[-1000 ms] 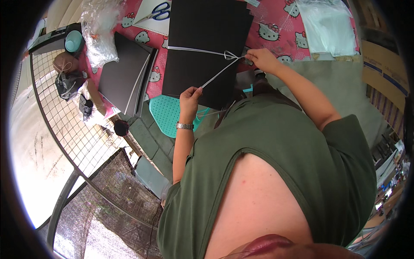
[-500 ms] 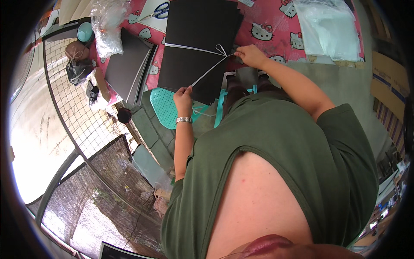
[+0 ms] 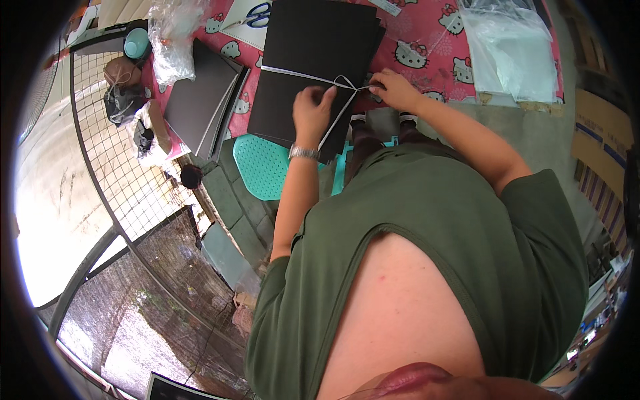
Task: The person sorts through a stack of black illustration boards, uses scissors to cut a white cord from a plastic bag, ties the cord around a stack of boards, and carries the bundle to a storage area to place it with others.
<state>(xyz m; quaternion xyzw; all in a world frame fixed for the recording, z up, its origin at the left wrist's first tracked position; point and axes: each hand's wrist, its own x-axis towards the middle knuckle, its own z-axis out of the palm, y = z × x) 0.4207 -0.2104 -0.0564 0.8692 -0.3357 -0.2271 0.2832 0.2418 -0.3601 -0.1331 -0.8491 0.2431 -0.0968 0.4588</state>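
Pink table (image 3: 427, 33): I see its patterned cover spread across the top of my view.
Black stack (image 3: 313, 40): it lies on the table before the person, crossed by a white ribbon (image 3: 293, 72).
Left hand (image 3: 313, 113): it has just let go of the ribbon's lower tail and risen over the stack; the blurred fingers look released.
Right hand (image 3: 395, 91): just beside the stack's right edge, fingers pinching the other ribbon end.
Bow (image 3: 353, 89): its loop shows near that edge; I judge it formed, with tension now from the right only.
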